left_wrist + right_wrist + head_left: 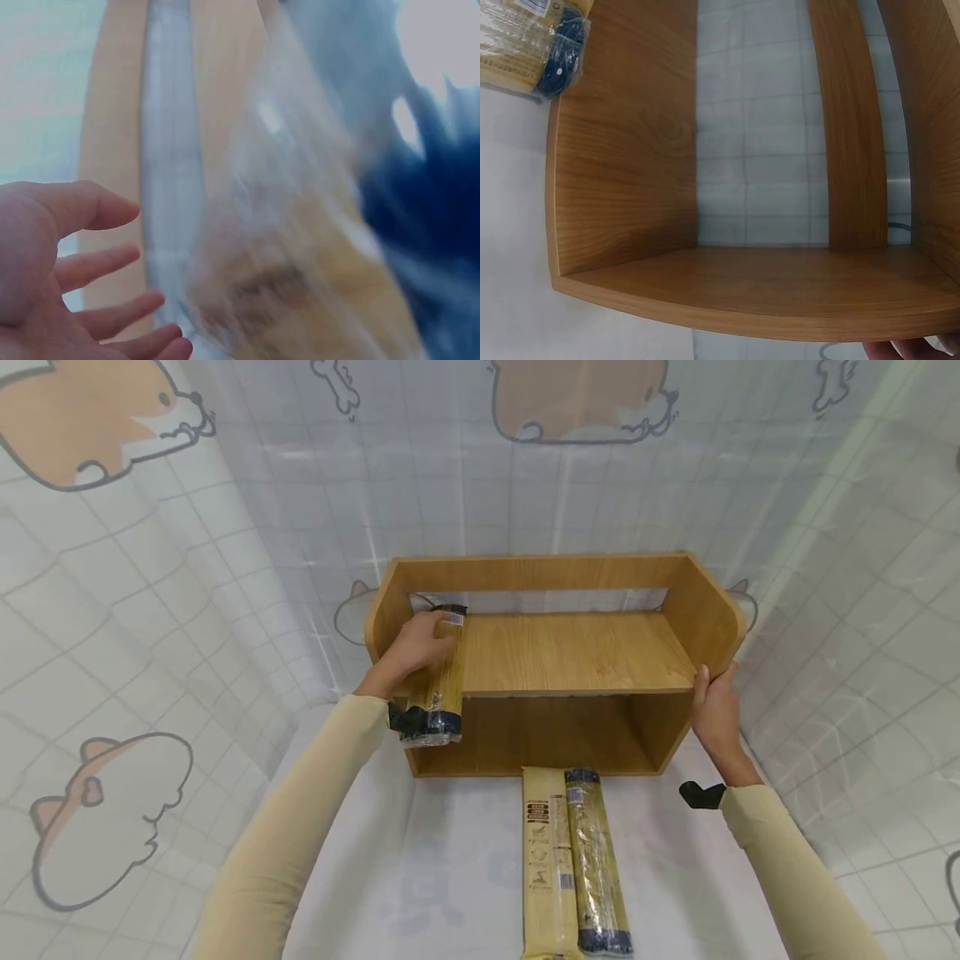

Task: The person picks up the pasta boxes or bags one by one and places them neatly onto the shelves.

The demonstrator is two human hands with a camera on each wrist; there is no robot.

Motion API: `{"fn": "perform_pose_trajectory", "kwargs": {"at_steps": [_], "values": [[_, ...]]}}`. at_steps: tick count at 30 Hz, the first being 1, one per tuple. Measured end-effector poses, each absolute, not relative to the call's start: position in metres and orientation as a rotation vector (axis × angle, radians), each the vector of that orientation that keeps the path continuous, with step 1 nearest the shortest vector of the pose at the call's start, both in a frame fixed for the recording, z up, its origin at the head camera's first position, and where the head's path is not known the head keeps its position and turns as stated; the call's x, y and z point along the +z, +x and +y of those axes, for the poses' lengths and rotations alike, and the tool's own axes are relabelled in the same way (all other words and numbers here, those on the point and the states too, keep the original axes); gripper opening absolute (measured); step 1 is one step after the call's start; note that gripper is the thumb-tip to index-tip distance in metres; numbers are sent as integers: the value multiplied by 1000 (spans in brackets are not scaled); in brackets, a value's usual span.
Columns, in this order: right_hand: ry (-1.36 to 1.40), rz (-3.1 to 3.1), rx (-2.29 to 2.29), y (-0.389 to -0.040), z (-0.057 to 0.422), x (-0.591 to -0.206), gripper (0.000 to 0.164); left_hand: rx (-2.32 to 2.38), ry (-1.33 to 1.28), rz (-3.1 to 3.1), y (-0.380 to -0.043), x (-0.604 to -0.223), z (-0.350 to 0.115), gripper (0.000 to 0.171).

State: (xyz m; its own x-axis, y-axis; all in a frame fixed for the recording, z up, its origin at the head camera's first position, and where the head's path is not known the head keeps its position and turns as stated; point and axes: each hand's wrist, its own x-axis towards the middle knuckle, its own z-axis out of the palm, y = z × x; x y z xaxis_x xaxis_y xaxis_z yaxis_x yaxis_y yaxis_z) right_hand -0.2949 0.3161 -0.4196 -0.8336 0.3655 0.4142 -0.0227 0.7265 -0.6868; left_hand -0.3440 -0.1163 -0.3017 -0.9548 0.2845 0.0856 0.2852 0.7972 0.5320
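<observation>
A long clear-wrapped pack of what looks like dried noodles [452, 677], yellow with dark blue ends, lies on the left of the wooden shelf's [577, 647] upper board, its near end sticking out past the front edge. My left hand [417, 646] is over the pack's left side. In the left wrist view its fingers [112, 266] are spread and apart from the blurred wrapper [300, 225]. My right hand [717, 714] grips the shelf's right side panel, thumb at the front edge. Only its fingertips [911, 349] show at the panel in the right wrist view.
Below the shelf, two more long packs lie side by side on the white surface: a pale yellow printed pack [546, 868] and a clear-wrapped blue-ended pack [596, 860]. Behind and beside hangs a grid-patterned sheet [450, 485] with cartoon dogs. The shelf's lower compartment [555, 735] faces me.
</observation>
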Motion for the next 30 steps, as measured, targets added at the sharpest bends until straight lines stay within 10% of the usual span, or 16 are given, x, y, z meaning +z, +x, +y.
{"fn": "perform_pose_trajectory", "kwargs": {"at_steps": [17, 30], "values": [[-238, -2391, 988, -296, 321, -419, 48, -846, -768, -2845, -322, -297, -40, 10], [-218, -2390, 996, -300, 322, -423, 48, -763, -1140, -2901, -306, -339, -3, 14]]}}
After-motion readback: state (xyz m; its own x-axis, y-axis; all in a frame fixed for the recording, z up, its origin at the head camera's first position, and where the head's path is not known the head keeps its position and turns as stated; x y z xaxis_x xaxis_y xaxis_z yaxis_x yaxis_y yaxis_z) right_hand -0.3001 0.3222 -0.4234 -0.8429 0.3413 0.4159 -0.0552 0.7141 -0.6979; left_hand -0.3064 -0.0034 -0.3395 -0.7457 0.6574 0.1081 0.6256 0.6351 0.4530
